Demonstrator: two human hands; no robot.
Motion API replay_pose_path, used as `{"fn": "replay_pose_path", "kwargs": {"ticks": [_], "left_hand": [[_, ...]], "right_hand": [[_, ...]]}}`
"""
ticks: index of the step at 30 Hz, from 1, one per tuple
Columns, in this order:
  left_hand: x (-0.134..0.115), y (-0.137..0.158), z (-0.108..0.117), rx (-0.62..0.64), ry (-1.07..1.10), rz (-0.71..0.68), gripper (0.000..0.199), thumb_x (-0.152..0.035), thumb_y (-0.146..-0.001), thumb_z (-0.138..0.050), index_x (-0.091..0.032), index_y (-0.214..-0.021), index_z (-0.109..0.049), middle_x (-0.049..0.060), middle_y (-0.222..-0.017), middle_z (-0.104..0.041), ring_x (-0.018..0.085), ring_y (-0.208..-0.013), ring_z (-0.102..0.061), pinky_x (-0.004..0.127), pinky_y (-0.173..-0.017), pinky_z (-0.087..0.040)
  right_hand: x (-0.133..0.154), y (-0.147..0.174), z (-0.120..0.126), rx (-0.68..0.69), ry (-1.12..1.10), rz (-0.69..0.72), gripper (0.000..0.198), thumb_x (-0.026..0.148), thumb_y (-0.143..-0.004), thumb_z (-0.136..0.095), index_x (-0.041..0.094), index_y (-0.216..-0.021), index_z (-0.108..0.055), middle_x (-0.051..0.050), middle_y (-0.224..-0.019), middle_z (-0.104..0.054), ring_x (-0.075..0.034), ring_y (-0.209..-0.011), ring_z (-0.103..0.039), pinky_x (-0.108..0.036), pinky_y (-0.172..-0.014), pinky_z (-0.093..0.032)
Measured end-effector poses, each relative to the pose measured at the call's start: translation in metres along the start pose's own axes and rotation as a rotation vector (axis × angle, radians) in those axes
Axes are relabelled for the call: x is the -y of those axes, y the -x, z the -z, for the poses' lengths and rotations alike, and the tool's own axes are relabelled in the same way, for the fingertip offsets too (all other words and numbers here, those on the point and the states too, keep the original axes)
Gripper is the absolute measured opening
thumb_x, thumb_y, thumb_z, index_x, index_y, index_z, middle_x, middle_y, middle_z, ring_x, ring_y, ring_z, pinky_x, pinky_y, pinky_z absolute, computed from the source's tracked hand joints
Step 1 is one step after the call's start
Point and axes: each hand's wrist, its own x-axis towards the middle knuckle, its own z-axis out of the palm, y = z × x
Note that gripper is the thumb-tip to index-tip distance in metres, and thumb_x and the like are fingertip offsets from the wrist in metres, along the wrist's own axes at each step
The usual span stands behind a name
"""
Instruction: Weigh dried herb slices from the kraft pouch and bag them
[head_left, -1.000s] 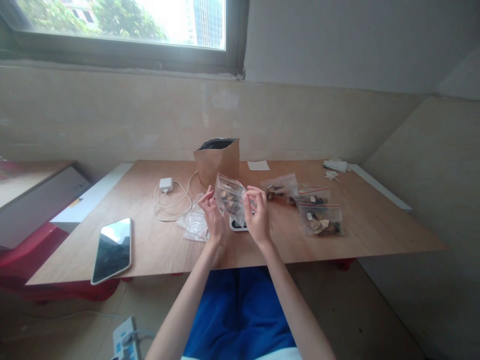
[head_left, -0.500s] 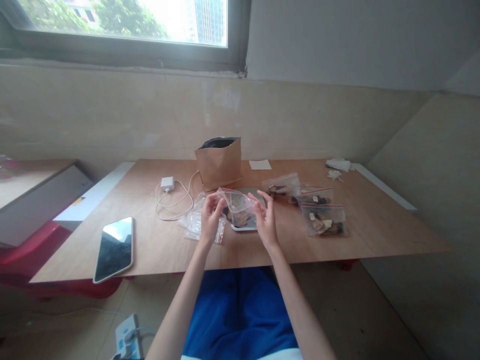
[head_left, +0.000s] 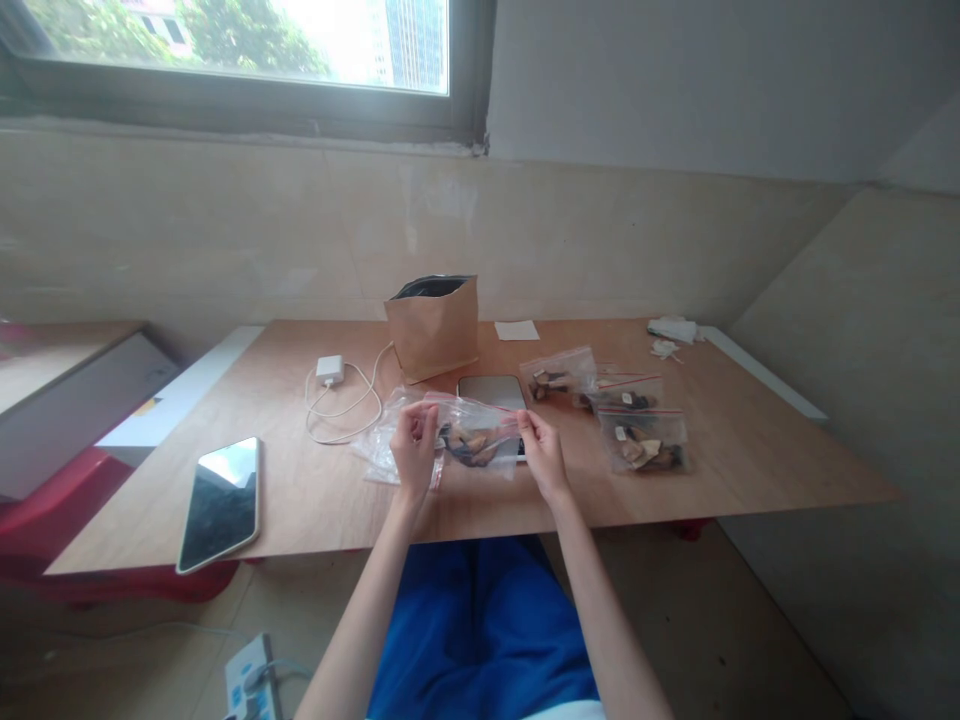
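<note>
Both hands are up over the front-middle of the wooden worktop (head_left: 315, 500), and stretched between them is a clear zip bag (head_left: 474, 438) with dark and tan dried pieces inside, held level just above the board. The left hand (head_left: 415, 447) has its fingers pinched shut on the bag's left top corner; the right hand (head_left: 543, 452) has its fingers pinched on the right end of the red zip strip, so the bag's mouth runs taut from one hand to the other. Right behind the bag sits a small flat scale (head_left: 493, 392) with a pale grey platform, partly hidden by the plastic. To the left, touching the left hand's side, lies a loose heap of empty zip bags (head_left: 384, 445). Further back stands an open brown paper pouch (head_left: 433, 325), upright with a dark lining. Off to the right, three filled zip bags (head_left: 622, 415) lie in an overlapping row; each holds a small white tag, too small to read. A white charger with its cable (head_left: 334, 388) curls at left, and a smartphone (head_left: 220, 501) lies face up near the front-left edge, screen dark. No writing anywhere is legible.
</note>
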Motion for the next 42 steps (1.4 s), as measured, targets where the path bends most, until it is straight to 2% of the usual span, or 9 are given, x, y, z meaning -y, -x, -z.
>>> {"fn": "replay_pose_path", "kwargs": {"ticks": [4,8,13,16,19,26,32,39,42], "left_hand": [[0.004,0.006,-0.003,-0.01,-0.006,-0.003,0.024,-0.043,-0.079,-0.054,-0.02,-0.081,-0.057,-0.002,-0.066,-0.057,0.01,-0.058,-0.053,0.022,-0.056,-0.042],[0.004,0.011,-0.005,0.04,0.026,0.038,0.025,-0.044,-0.079,-0.054,-0.019,-0.082,-0.055,-0.001,-0.066,-0.057,0.011,-0.06,-0.054,0.022,-0.058,-0.043],[0.009,0.011,-0.002,0.263,0.151,0.229,0.025,-0.044,-0.079,-0.054,-0.019,-0.079,-0.053,-0.002,-0.065,-0.055,0.01,-0.056,-0.052,0.021,-0.055,-0.041],[0.01,0.01,0.002,0.271,0.187,0.247,0.025,-0.042,-0.079,-0.054,-0.017,-0.077,-0.055,0.0,-0.073,-0.06,0.011,-0.067,-0.055,0.021,-0.064,-0.043],[0.007,0.011,0.005,0.275,0.202,0.268,0.028,-0.043,-0.081,-0.052,-0.017,-0.072,-0.055,0.001,-0.07,-0.06,0.01,-0.061,-0.053,0.02,-0.058,-0.042],[0.0,0.017,0.006,0.252,0.244,0.395,0.031,-0.048,-0.076,-0.055,-0.018,-0.08,-0.053,-0.005,-0.055,-0.056,0.005,-0.032,-0.036,0.017,-0.032,-0.025],[0.001,0.018,0.006,0.307,0.25,0.354,0.031,-0.049,-0.076,-0.056,-0.018,-0.081,-0.055,-0.002,-0.061,-0.06,0.005,-0.036,-0.043,0.017,-0.036,-0.032],[0.002,0.016,0.007,0.337,0.182,0.308,0.033,-0.048,-0.077,-0.055,-0.017,-0.084,-0.062,0.002,-0.068,-0.064,0.01,-0.05,-0.052,0.018,-0.042,-0.038],[0.002,0.017,0.007,0.32,0.18,0.308,0.034,-0.049,-0.076,-0.056,-0.017,-0.083,-0.063,0.002,-0.068,-0.063,0.009,-0.047,-0.049,0.019,-0.04,-0.037]], "right_hand": [[0.001,0.0,-0.003,-0.057,0.016,-0.018,0.047,0.059,-0.081,-0.044,0.016,-0.071,-0.062,-0.005,-0.066,-0.067,-0.017,-0.052,-0.061,-0.027,-0.053,-0.049],[-0.006,0.0,-0.003,-0.122,0.008,-0.036,0.047,0.06,-0.079,-0.045,0.016,-0.07,-0.059,-0.003,-0.065,-0.065,-0.015,-0.048,-0.058,-0.025,-0.047,-0.046],[-0.019,-0.003,0.006,-0.132,-0.043,-0.073,0.044,0.06,-0.074,-0.053,0.017,-0.068,-0.056,-0.002,-0.057,-0.063,-0.015,-0.049,-0.058,-0.025,-0.05,-0.045],[-0.024,-0.005,0.01,-0.082,-0.101,-0.052,0.04,0.057,-0.067,-0.064,0.018,-0.067,-0.053,-0.001,-0.055,-0.064,-0.015,-0.053,-0.061,-0.025,-0.056,-0.047],[-0.028,-0.005,0.012,-0.066,-0.111,-0.056,0.04,0.054,-0.062,-0.069,0.017,-0.07,-0.056,-0.003,-0.059,-0.066,-0.017,-0.059,-0.063,-0.027,-0.06,-0.049],[-0.034,0.003,0.011,-0.224,0.066,0.038,0.033,0.047,-0.079,-0.056,0.016,-0.085,-0.066,-0.003,-0.064,-0.066,-0.017,-0.065,-0.062,-0.028,-0.065,-0.047],[-0.034,0.008,0.011,-0.292,0.233,0.08,0.04,0.048,-0.086,-0.042,0.015,-0.091,-0.065,-0.002,-0.063,-0.061,-0.016,-0.06,-0.057,-0.026,-0.062,-0.044],[-0.033,0.008,0.012,-0.32,0.261,0.104,0.04,0.047,-0.089,-0.036,0.016,-0.085,-0.06,0.0,-0.059,-0.055,-0.015,-0.058,-0.054,-0.026,-0.064,-0.043],[-0.034,0.008,0.012,-0.32,0.255,0.113,0.038,0.047,-0.089,-0.035,0.017,-0.083,-0.058,0.0,-0.06,-0.054,-0.015,-0.059,-0.053,-0.026,-0.063,-0.043]]}}
